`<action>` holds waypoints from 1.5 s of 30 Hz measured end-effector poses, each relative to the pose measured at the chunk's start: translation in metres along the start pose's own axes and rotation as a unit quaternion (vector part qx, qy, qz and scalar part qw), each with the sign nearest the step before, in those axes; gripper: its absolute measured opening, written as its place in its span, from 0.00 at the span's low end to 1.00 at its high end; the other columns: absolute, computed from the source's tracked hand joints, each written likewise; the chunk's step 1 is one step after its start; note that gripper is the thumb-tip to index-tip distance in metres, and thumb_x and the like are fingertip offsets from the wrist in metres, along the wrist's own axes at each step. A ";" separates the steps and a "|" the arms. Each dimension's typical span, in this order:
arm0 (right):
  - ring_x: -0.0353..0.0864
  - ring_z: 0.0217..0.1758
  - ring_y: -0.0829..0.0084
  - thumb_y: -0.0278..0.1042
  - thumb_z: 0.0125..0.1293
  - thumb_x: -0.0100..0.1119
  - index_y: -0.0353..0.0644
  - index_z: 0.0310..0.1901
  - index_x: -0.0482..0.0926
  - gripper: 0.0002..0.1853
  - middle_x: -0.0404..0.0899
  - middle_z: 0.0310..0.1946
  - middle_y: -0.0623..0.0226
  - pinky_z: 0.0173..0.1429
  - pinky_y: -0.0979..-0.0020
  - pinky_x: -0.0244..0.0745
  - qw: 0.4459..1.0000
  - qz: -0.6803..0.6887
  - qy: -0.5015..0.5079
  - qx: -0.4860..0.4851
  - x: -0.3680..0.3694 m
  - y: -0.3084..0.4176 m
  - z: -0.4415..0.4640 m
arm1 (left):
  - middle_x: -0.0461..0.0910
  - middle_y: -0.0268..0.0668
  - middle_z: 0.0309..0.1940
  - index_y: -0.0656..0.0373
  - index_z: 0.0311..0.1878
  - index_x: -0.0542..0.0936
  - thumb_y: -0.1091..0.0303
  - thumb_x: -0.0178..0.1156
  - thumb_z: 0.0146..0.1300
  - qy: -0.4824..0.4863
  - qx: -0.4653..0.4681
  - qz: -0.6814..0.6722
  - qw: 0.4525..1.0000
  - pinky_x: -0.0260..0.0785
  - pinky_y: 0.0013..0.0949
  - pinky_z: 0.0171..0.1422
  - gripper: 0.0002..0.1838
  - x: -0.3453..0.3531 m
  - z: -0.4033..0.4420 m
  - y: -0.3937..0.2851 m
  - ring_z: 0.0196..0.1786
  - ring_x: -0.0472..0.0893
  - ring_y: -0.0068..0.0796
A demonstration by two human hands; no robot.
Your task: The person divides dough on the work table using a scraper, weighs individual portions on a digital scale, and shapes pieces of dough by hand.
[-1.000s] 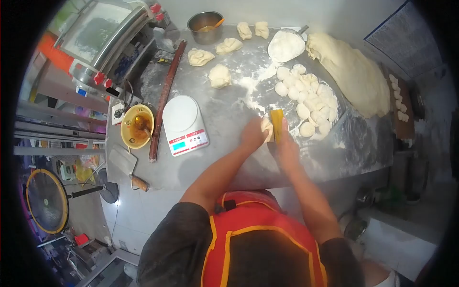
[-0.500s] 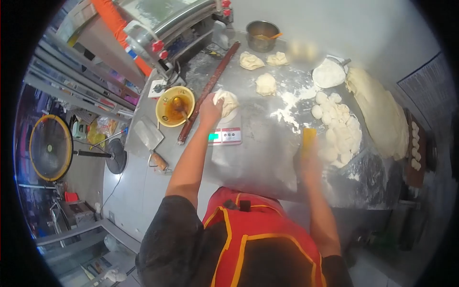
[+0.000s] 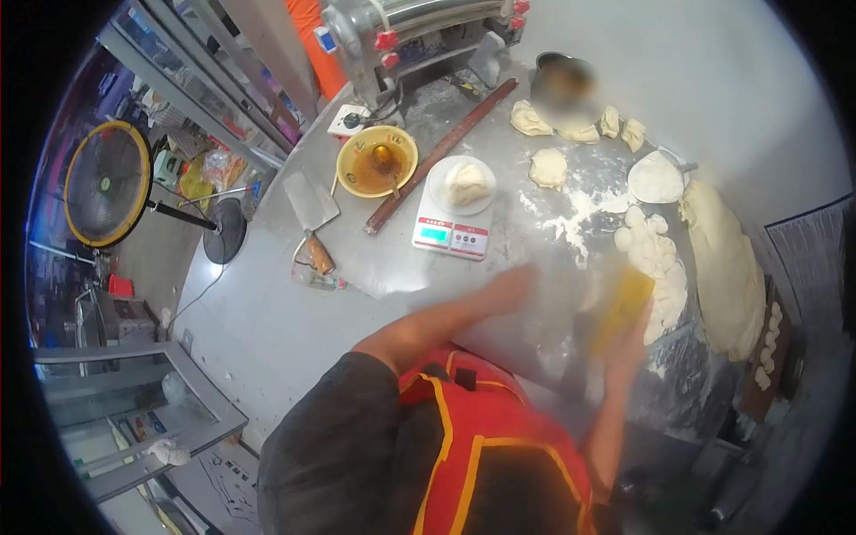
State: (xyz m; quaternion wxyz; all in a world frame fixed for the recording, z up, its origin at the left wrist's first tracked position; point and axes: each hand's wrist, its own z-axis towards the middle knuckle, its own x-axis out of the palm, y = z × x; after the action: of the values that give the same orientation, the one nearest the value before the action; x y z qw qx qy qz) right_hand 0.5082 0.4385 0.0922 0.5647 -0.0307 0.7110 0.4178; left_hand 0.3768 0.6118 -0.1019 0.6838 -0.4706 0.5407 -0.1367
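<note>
A yellow scraper (image 3: 626,305) is in my right hand (image 3: 627,343), beside several small flattened dough pieces (image 3: 658,267). My left hand (image 3: 514,287) is over the metal worktop, smeared by motion, so its fingers cannot be made out. On the round plate of the white scale (image 3: 452,234) lies a lump of dough (image 3: 465,184). Another dough lump (image 3: 547,168) sits farther back on the floured surface. White flour fills a scoop (image 3: 656,177) near a large mass of dough (image 3: 724,267).
A yellow bowl of brown liquid (image 3: 357,180), a dark red rod (image 3: 441,156) and a wooden-handled cleaver (image 3: 310,201) lie left of the scale. Behind stand a metal pot (image 3: 555,61) and a roller machine (image 3: 428,45). A fan (image 3: 105,185) stands off left.
The view has swung left. My left hand has let go of the dough on the scale and moved back toward the right. My right hand still holds the scraper, now closer to the small dough pieces.
</note>
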 end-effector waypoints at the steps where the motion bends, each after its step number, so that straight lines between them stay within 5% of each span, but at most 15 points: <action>1: 0.78 0.44 0.47 0.22 0.63 0.42 0.55 0.73 0.46 0.37 0.77 0.45 0.43 0.48 0.56 0.71 0.999 -0.027 0.001 0.019 -0.003 -0.010 0.002 | 0.71 0.53 0.56 0.63 0.57 0.70 0.64 0.54 0.60 -0.016 0.040 -0.001 0.999 0.61 0.45 0.65 0.23 0.022 0.000 0.003 0.61 0.69 0.50; 4: 0.79 0.44 0.49 0.23 0.63 0.42 0.53 0.73 0.47 0.36 0.78 0.46 0.44 0.48 0.57 0.72 0.998 -0.062 0.018 -0.017 0.000 -0.047 -0.001 | 0.70 0.54 0.56 0.64 0.60 0.67 0.64 0.55 0.60 0.090 -0.004 0.014 0.996 0.60 0.45 0.66 0.25 0.025 0.012 -0.040 0.61 0.69 0.52; 8: 0.76 0.53 0.49 0.25 0.63 0.43 0.45 0.72 0.48 0.34 0.73 0.54 0.43 0.54 0.59 0.70 0.992 -0.069 0.097 0.051 0.012 -0.046 -0.007 | 0.71 0.54 0.56 0.64 0.61 0.65 0.66 0.57 0.59 0.022 0.029 -0.148 0.988 0.61 0.44 0.65 0.27 0.023 0.022 -0.076 0.60 0.70 0.51; 10: 0.71 0.60 0.49 0.26 0.63 0.44 0.41 0.72 0.49 0.34 0.68 0.59 0.42 0.61 0.60 0.66 0.998 -0.025 0.005 -0.054 0.024 -0.058 -0.017 | 0.72 0.53 0.55 0.64 0.62 0.64 0.68 0.58 0.59 0.005 0.069 -0.277 0.958 0.62 0.42 0.64 0.28 0.022 0.034 -0.089 0.59 0.72 0.47; 14: 0.59 0.70 0.51 0.26 0.61 0.46 0.38 0.71 0.50 0.35 0.58 0.67 0.42 0.70 0.64 0.55 0.995 -0.030 -0.026 -0.094 0.025 -0.056 -0.036 | 0.74 0.48 0.54 0.64 0.60 0.67 0.69 0.59 0.58 0.001 -0.089 -0.332 0.939 0.64 0.37 0.62 0.26 0.051 0.048 -0.081 0.58 0.73 0.36; 16: 0.60 0.70 0.51 0.25 0.61 0.47 0.37 0.71 0.51 0.35 0.59 0.67 0.43 0.70 0.64 0.56 0.996 0.024 -0.020 -0.079 0.020 -0.040 -0.045 | 0.75 0.45 0.53 0.64 0.59 0.69 0.70 0.58 0.58 0.041 -0.178 -0.291 0.939 0.65 0.35 0.61 0.24 0.020 0.042 -0.089 0.57 0.74 0.32; 19: 0.61 0.69 0.51 0.25 0.61 0.47 0.38 0.71 0.51 0.35 0.60 0.67 0.45 0.69 0.64 0.56 0.995 0.059 -0.020 -0.083 0.013 -0.033 -0.048 | 0.76 0.44 0.51 0.64 0.54 0.72 0.71 0.59 0.57 -0.067 -0.070 -0.329 0.939 0.66 0.36 0.58 0.21 0.044 0.043 -0.070 0.56 0.75 0.35; 24: 0.68 0.63 0.49 0.25 0.63 0.45 0.43 0.72 0.48 0.35 0.62 0.65 0.43 0.63 0.62 0.64 0.996 0.074 -0.008 -0.055 0.000 -0.036 -0.049 | 0.77 0.46 0.46 0.58 0.47 0.77 0.68 0.62 0.50 -0.223 0.177 -0.006 0.959 0.64 0.44 0.59 0.18 0.023 0.043 -0.054 0.54 0.73 0.47; 26: 0.72 0.59 0.47 0.25 0.64 0.45 0.45 0.72 0.47 0.35 0.64 0.62 0.42 0.59 0.61 0.68 0.999 0.032 -0.009 0.005 -0.002 -0.034 -0.043 | 0.75 0.46 0.45 0.57 0.47 0.77 0.67 0.64 0.49 -0.102 0.016 -0.029 0.994 0.64 0.43 0.58 0.19 0.007 0.041 -0.057 0.53 0.72 0.48; 29: 0.76 0.50 0.44 0.24 0.64 0.45 0.47 0.72 0.46 0.35 0.69 0.57 0.41 0.52 0.58 0.72 0.990 -0.023 -0.024 -0.136 -0.007 -0.020 -0.041 | 0.74 0.46 0.44 0.57 0.47 0.77 0.68 0.66 0.47 -0.162 0.057 -0.022 0.985 0.64 0.44 0.55 0.20 0.011 0.026 -0.046 0.50 0.72 0.48; 32: 0.77 0.45 0.44 0.22 0.62 0.45 0.46 0.72 0.47 0.36 0.74 0.51 0.42 0.48 0.57 0.73 0.995 -0.007 0.067 -0.079 -0.003 -0.001 -0.042 | 0.73 0.47 0.42 0.59 0.49 0.74 0.69 0.68 0.47 -0.183 0.018 -0.074 0.980 0.65 0.44 0.54 0.24 0.025 0.023 -0.044 0.48 0.73 0.48; 35: 0.77 0.42 0.45 0.21 0.61 0.47 0.45 0.72 0.48 0.37 0.76 0.44 0.43 0.44 0.55 0.73 0.984 0.007 0.049 -0.171 0.015 -0.014 -0.039 | 0.73 0.47 0.41 0.60 0.48 0.73 0.69 0.67 0.47 -0.175 -0.022 -0.092 0.980 0.65 0.45 0.55 0.23 0.023 0.022 -0.050 0.48 0.73 0.50; 38: 0.74 0.51 0.44 0.24 0.63 0.46 0.47 0.72 0.50 0.34 0.72 0.52 0.41 0.52 0.56 0.70 0.987 -0.016 0.135 -0.088 0.029 -0.021 -0.037 | 0.74 0.47 0.41 0.61 0.45 0.72 0.69 0.67 0.47 -0.195 -0.016 -0.088 0.977 0.65 0.46 0.53 0.21 0.023 0.020 -0.052 0.47 0.73 0.51; 41: 0.76 0.39 0.44 0.20 0.59 0.49 0.44 0.71 0.49 0.38 0.76 0.39 0.44 0.41 0.52 0.72 0.985 -0.024 0.103 -0.140 0.047 -0.029 -0.031 | 0.74 0.47 0.40 0.61 0.43 0.72 0.70 0.66 0.47 -0.223 0.004 -0.054 0.973 0.65 0.48 0.51 0.19 0.021 0.021 -0.054 0.46 0.73 0.51; 45: 0.76 0.39 0.43 0.20 0.59 0.49 0.44 0.71 0.47 0.38 0.75 0.41 0.44 0.41 0.51 0.71 0.984 -0.029 0.108 -0.141 0.062 -0.022 -0.023 | 0.75 0.48 0.43 0.61 0.46 0.74 0.69 0.64 0.50 -0.192 -0.031 -0.011 0.981 0.66 0.45 0.53 0.18 0.019 0.022 -0.048 0.50 0.73 0.50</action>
State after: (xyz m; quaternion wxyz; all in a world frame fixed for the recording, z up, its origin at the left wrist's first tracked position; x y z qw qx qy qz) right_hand 0.4790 0.4366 0.0286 0.4868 -0.1751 0.7004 0.4917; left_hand 0.4189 0.5848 -0.0768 0.7583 -0.5153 0.3978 -0.0348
